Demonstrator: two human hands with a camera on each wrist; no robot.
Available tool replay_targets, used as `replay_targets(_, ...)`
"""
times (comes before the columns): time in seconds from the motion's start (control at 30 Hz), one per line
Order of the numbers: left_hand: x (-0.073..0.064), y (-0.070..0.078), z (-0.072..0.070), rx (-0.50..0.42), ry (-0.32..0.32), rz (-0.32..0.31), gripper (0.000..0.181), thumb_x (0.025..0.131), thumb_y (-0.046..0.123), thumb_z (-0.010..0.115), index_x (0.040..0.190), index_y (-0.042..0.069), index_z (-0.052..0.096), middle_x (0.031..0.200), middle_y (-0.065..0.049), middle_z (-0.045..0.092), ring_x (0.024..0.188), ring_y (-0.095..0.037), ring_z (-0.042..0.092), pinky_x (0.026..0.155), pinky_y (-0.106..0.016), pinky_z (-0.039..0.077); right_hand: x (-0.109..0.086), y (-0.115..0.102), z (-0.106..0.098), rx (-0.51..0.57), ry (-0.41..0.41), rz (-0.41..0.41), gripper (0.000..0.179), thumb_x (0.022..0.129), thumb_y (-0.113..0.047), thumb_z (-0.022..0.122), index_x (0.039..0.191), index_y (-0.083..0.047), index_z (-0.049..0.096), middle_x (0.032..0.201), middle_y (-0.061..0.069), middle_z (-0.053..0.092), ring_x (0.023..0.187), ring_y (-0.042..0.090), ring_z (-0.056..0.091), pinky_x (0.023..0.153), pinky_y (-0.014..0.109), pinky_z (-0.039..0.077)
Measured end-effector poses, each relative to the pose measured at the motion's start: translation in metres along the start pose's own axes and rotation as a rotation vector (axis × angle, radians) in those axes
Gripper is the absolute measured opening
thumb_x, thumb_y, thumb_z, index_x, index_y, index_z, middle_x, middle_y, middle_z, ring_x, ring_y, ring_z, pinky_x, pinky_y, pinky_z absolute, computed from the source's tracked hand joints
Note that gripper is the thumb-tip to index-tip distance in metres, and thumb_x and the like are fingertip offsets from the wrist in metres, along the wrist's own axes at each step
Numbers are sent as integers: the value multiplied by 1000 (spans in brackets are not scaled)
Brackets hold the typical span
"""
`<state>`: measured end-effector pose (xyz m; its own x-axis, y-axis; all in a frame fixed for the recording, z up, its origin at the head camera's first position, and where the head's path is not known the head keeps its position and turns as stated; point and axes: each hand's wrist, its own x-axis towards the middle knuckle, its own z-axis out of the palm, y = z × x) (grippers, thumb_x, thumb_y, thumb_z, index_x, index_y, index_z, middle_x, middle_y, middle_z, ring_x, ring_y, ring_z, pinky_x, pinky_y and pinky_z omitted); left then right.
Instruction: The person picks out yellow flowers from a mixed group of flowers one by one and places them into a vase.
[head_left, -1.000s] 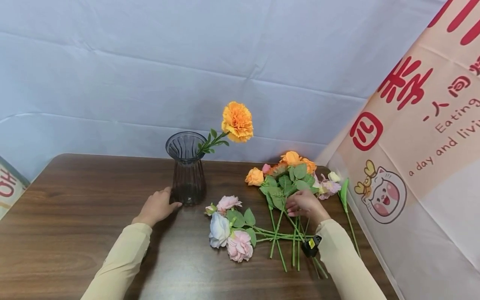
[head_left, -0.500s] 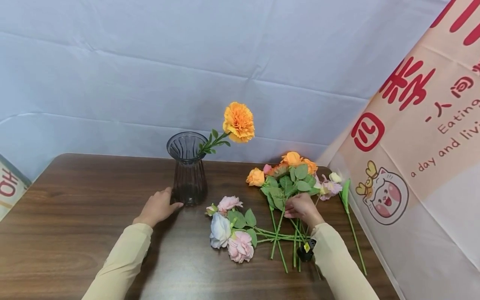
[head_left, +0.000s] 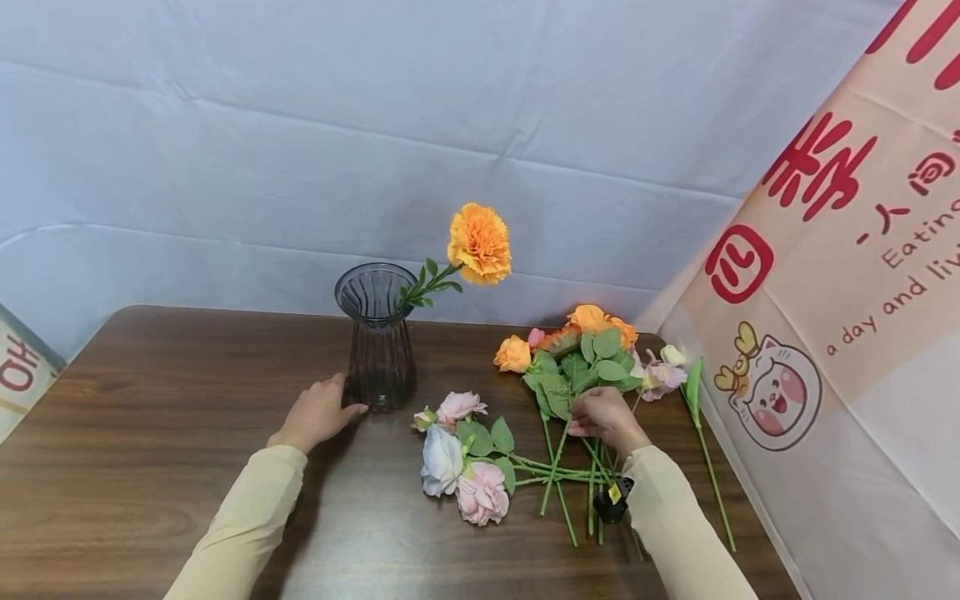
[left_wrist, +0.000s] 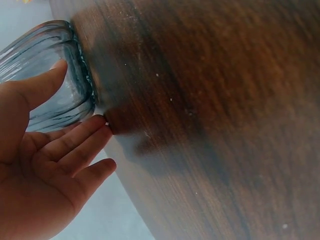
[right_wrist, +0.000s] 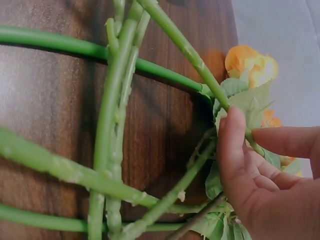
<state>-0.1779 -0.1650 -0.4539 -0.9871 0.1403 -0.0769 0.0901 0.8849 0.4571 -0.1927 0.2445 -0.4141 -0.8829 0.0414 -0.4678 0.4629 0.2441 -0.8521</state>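
My left hand (head_left: 317, 411) rests at the base of a grey ribbed glass vase (head_left: 381, 367), fingers fairly straight. In the left wrist view, its thumb (left_wrist: 47, 85) overlaps the glass and the fingertips lie near the bottom edge. One orange carnation (head_left: 480, 244) leans out of the vase to the right. My right hand (head_left: 606, 417) is over the flower pile, and in the right wrist view it pinches a green flower stem (right_wrist: 187, 50) between thumb and forefinger. Green leaves (head_left: 573, 371) and orange blooms (head_left: 592, 319) lie just beyond it; which bloom the stem bears cannot be told.
Pink and pale blue flowers (head_left: 442, 458) lie at the middle of the wooden table (head_left: 150, 417), their stems crossing the others. A single long stem with a green leaf (head_left: 693, 392) lies by the right wall cloth (head_left: 825, 500). A pale cloth (head_left: 300, 167) hangs behind.
The right hand has shifted slightly left and its fingers have come together on a stem. The left hand and vase hold their place.
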Motion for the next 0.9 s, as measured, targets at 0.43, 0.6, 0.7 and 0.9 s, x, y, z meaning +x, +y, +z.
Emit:
replay_targets(0.43, 0, 0, -1, -10, -5, -6, 66, 87, 27, 63, 126, -18, 38, 117, -36, 49, 103, -47, 51, 84, -55, 44, -3, -3, -7, 30, -81, 25, 22, 89, 6, 43, 108, 17, 45, 70, 13, 55, 58, 18, 57, 60, 30, 56)
replay_targets(0.6, 1, 0, 0, -4, -1, -5, 65, 86, 28, 63, 126, -18, 39, 117, -36, 50, 103, -47, 52, 84, -55, 44, -3, -6, -9, 26, -101, 15, 22, 88, 6, 45, 107, 17, 44, 69, 12, 54, 58, 17, 58, 62, 31, 56)
replay_targets(0.7, 1, -1, 0, 1, 0, -4, 65, 86, 28, 63, 126, -18, 39, 116, -36, 50, 102, -47, 52, 83, -55, 45, -4, -9, -11, 21, -115, 16, 21, 88, 6, 46, 106, 18, 45, 68, 12, 55, 58, 18, 59, 62, 31, 56)
replay_targets(0.9, 2, -1, 1, 12, -3, -7, 66, 87, 28, 63, 126, -19, 38, 117, -36, 49, 103, -47, 51, 84, -55, 44, -6, -15, -16, 21, -158, 12, 21, 88, 8, 46, 105, 19, 44, 70, 14, 55, 60, 20, 60, 63, 31, 56)
